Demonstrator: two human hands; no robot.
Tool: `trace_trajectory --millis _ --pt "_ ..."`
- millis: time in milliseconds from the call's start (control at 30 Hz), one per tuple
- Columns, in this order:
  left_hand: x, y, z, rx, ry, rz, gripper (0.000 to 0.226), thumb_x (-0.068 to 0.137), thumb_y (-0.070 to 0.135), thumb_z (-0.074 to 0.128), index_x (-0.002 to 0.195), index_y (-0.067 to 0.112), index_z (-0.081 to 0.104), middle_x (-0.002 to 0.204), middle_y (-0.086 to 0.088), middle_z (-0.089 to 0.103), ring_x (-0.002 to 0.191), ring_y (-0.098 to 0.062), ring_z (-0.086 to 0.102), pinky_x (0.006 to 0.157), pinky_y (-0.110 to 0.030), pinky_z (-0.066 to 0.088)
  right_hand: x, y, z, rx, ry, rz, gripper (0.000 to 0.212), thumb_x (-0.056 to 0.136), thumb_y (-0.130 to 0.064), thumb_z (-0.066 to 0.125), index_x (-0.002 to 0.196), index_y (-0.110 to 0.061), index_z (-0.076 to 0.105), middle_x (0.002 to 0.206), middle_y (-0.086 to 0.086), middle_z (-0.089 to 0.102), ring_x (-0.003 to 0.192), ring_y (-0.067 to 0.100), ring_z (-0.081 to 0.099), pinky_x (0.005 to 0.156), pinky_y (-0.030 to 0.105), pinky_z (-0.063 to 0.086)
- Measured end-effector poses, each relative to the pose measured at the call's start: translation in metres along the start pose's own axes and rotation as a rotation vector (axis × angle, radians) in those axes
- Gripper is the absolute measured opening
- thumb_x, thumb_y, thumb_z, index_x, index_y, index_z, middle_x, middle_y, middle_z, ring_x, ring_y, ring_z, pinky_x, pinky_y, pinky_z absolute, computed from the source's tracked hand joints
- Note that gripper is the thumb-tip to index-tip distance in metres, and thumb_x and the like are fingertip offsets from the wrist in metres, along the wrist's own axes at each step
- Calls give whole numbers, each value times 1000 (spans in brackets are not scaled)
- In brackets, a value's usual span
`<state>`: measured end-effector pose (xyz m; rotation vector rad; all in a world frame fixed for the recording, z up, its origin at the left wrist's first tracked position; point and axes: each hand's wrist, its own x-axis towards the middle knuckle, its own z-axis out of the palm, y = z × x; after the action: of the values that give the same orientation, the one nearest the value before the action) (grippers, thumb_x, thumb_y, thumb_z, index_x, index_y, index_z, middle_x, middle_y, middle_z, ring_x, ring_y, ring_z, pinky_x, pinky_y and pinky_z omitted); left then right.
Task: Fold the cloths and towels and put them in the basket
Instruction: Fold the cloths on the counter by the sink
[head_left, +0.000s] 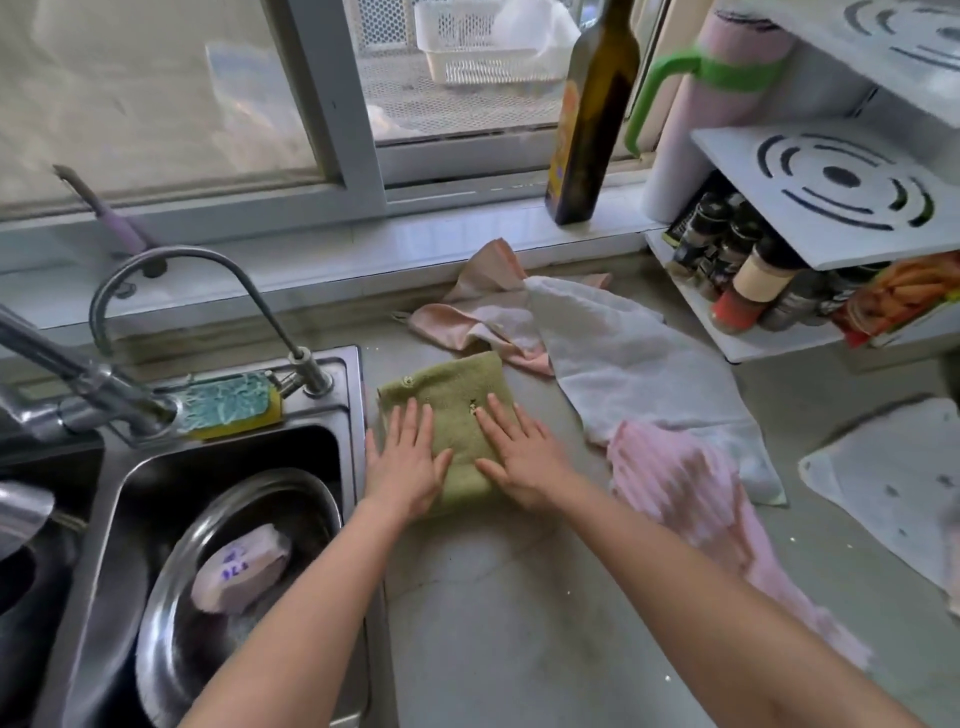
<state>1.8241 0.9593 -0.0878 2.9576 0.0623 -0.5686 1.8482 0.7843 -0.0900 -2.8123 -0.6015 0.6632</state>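
A folded green towel (451, 395) lies flat on the grey counter beside the sink. My left hand (405, 465) presses on its left part with straight fingers. My right hand (522, 457) presses flat on its right part. Behind the towel a crumpled pink cloth (467, 312) lies by the window sill. A pale grey cloth (623, 364) spreads to the right, partly over the pink one. A pink striped towel (691, 499) lies at the right, over the grey cloth's near corner. A white basket (467, 47) stands outside, behind the window.
A steel sink (119, 467) at the left holds a metal bowl (239, 561); a sponge (228, 405) sits on its rim by the taps. A dark bottle (592, 114) stands on the sill. A spice rack (779, 249) fills the right. A white mat (893, 483) lies at right.
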Motion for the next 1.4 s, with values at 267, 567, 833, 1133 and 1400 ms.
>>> trace_trajectory --millis 267,567,833,1133,1400 --pt "-14 94 -50 -267 126 342 43 94 26 52 135 13 46 132 -9 50 122 -28 47 101 -38 39 -85 63 -77 205 568 149 18 89 -23 57 100 -10 61 103 8 61 99 27 54 79 34 41" --pt "-30 200 -46 -248 -218 630 72 91 17 62 151 23 21 158 -2 19 136 -22 37 112 -34 32 -151 133 -49 656 469 347 17 82 -14 64 68 -6 58 60 -4 48 63 14 45 58 28 31" --pt "-76 268 -69 -346 -333 788 24 86 45 65 82 21 62 69 12 47 62 -6 41 61 -26 35 -277 192 -106 931 468 195 21 78 5 58 74 -15 51 64 -3 48 58 8 41 51 20 32" --pt "-139 411 -82 -266 56 995 24 80 16 64 71 31 48 74 8 54 67 -12 51 60 -25 38 -418 268 -144 830 436 377 18 83 -30 66 67 -21 64 69 -11 58 64 3 52 57 15 37" --pt "-163 475 -91 -151 -6 1017 16 84 26 65 73 25 54 75 5 56 70 -18 54 58 -27 40 -492 273 -175 489 888 488 15 75 -5 63 64 -16 63 59 -5 56 55 4 49 54 21 36"
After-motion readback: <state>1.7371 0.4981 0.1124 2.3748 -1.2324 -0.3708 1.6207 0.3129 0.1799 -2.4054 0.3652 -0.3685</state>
